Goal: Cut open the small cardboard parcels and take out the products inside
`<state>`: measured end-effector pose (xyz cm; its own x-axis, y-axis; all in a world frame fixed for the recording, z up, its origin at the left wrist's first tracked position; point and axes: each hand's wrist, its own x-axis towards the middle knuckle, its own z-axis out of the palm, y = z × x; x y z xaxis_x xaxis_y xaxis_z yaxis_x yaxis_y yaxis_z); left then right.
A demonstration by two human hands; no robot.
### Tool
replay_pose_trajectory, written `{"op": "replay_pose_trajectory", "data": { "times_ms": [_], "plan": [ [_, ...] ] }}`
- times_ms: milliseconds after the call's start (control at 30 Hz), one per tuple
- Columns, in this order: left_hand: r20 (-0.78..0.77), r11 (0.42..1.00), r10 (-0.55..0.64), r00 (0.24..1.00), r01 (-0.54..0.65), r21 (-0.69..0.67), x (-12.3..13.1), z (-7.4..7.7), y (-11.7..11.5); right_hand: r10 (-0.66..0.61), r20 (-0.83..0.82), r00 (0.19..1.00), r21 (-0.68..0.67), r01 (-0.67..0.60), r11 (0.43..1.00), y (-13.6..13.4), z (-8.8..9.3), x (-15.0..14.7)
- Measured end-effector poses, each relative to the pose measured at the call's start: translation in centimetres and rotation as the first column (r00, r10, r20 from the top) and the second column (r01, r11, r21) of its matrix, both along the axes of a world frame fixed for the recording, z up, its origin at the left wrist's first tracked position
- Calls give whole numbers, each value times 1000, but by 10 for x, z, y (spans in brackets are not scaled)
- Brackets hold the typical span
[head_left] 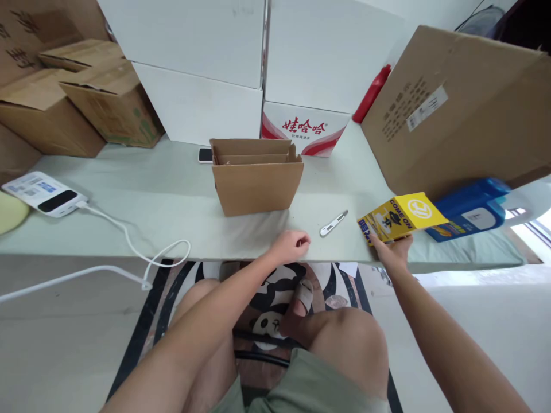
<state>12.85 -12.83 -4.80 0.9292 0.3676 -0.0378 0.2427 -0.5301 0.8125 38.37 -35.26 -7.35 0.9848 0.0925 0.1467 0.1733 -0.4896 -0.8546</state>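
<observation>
My left hand (291, 246) rests at the table's front edge, curled into a loose fist with nothing showing in it. Just behind it stands an open brown cardboard box (258, 188) with cardboard dividers inside. At the right, my right hand (395, 251) grips the lower front of a yellow carton (398, 217), which carries the words "COME ON" and a white round logo. Between the two hands lies a small white and grey utility knife (333, 223). A blue bottle (471, 209) lies beside the carton, partly behind it.
White boxes (198, 103) line the back, near a red bottle (372, 94). A large carton (460, 109) leans at the right; smaller cartons (112, 97) stand left. A white device (45, 194) trails a cable (124, 232) over the front edge. A phone (205, 155) lies behind the open box.
</observation>
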Motion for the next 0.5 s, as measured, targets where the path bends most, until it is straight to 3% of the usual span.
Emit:
{"op": "replay_pose_trajectory", "data": {
  "times_ms": [333, 500],
  "plan": [
    [-217, 978, -178, 960, 198, 74, 18, 17, -3, -1, 16, 1000, -43, 2, 999, 91, 22, 50],
    [-300, 937, -331, 895, 349, 4, 34, 21, 6, -199, 20, 980, -153, 199, 968, 159, 26, 95]
  ]
}}
